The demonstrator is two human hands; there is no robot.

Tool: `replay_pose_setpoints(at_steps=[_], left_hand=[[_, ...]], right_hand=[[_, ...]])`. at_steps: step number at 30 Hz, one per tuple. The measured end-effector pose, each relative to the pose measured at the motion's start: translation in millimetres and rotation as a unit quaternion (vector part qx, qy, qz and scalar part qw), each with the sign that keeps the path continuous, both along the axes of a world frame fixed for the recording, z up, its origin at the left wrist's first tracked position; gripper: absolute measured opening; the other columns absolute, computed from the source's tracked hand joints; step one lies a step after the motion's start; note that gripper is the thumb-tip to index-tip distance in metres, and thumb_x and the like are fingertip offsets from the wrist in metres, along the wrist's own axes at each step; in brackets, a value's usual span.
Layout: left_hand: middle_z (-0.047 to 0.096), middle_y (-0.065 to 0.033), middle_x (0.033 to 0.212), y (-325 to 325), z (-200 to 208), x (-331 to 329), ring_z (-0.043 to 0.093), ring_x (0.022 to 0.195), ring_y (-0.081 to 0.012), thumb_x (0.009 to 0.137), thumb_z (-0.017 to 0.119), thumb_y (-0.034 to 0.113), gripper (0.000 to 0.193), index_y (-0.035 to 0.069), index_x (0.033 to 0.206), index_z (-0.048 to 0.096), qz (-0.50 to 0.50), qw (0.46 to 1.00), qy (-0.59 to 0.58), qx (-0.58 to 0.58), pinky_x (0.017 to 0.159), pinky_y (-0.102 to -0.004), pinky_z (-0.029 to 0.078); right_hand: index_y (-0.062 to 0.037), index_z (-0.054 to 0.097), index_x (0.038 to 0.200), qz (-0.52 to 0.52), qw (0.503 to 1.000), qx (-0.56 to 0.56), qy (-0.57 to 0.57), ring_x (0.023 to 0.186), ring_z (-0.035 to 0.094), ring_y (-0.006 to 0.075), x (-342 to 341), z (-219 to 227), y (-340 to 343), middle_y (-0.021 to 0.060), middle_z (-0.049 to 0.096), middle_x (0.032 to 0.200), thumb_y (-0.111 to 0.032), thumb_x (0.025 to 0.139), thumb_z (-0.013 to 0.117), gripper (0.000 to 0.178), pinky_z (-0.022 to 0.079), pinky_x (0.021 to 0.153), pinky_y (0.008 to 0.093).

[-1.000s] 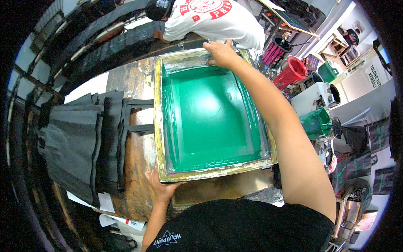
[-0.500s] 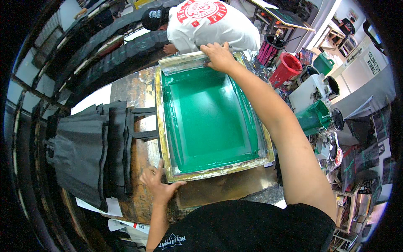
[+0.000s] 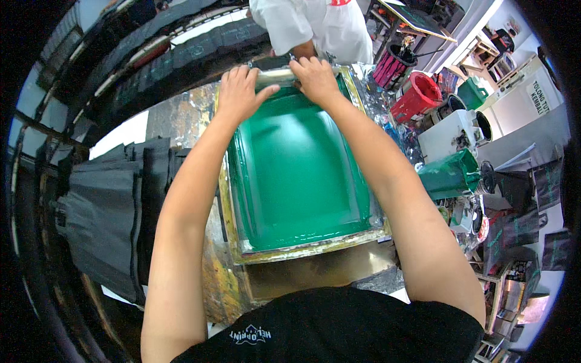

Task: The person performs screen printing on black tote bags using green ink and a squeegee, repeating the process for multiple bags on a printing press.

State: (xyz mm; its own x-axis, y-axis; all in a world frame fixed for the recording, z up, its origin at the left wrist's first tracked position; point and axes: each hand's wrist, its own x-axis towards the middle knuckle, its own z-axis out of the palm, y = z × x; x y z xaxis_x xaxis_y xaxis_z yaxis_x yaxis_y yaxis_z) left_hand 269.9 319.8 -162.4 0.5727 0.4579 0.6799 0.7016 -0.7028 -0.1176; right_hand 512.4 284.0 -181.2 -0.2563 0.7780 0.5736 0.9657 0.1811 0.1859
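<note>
A silk-screen frame (image 3: 321, 247) with a worn yellowish rim lies on the table before me. Glossy green ink (image 3: 290, 175) covers its mesh, thicker along the edges. Across the frame's far end is a squeegee (image 3: 276, 77) with a pale bar, partly covered by my hands. My left hand (image 3: 241, 92) closes over the squeegee's left part, thumb pointing inward. On its right part, my right hand (image 3: 316, 78) has its fingers curled over the far side. The squeegee's blade edge is mostly hidden.
Stacked black fabric bags (image 3: 103, 199) lie left of the frame, partly behind my left arm. A person in a white shirt (image 3: 327, 30) stands just beyond the far end. Along the right are a red bucket (image 3: 417, 97), a green container (image 3: 451, 174) and a white jerrycan (image 3: 448, 134).
My left hand has gone from the frame's near left corner to the squeegee at the far end. My right hand stays there. The person in white has straightened up.
</note>
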Motion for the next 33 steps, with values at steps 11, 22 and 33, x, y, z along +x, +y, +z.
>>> replay_pose_setpoints(at_steps=[11, 22, 33], left_hand=[[0.066, -0.0058, 0.081, -44.5, -18.8, 8.5, 0.064, 0.076, -0.028, 0.092, 0.063, 0.068, 0.057, 0.011, 0.084, 0.064, 0.069, 0.997, 0.024, 0.024, 0.072, -0.042, 0.046], [0.055, -0.0047, 0.075, -208.0, -15.9, -28.3, 0.057, 0.069, -0.0254, 0.087, 0.069, 0.066, 0.055, 0.013, 0.079, 0.058, 0.056, 0.998, 0.008, -0.011, 0.067, -0.0404, 0.041], [0.051, -0.0067, 0.077, -347.8, -6.1, -61.9, 0.052, 0.07, -0.0267, 0.085, 0.07, 0.066, 0.056, 0.013, 0.078, 0.055, 0.038, 0.997, 0.024, -0.067, 0.065, -0.0421, 0.04]], right_hand=[[-0.0158, 0.061, 0.117, 0.026, 0.999, -0.042, -0.002, 0.1, 0.068, 0.0296, -4.6, 9.6, -68.1, 0.0061, 0.068, 0.102, -0.014, 0.081, 0.076, 0.039, 0.051, 0.081, 0.0464], [-0.0166, 0.063, 0.112, 0.018, 0.997, -0.074, -0.012, 0.092, 0.065, 0.0257, -43.0, 15.9, -227.5, 0.0046, 0.065, 0.097, -0.016, 0.09, 0.062, 0.022, 0.047, 0.076, 0.0428], [-0.0132, 0.061, 0.108, 0.002, 0.989, -0.15, 0.017, 0.096, 0.059, 0.0269, -76.7, 24.6, -371.5, 0.0057, 0.06, 0.097, -0.01, 0.079, 0.071, 0.031, 0.044, 0.082, 0.0421]])
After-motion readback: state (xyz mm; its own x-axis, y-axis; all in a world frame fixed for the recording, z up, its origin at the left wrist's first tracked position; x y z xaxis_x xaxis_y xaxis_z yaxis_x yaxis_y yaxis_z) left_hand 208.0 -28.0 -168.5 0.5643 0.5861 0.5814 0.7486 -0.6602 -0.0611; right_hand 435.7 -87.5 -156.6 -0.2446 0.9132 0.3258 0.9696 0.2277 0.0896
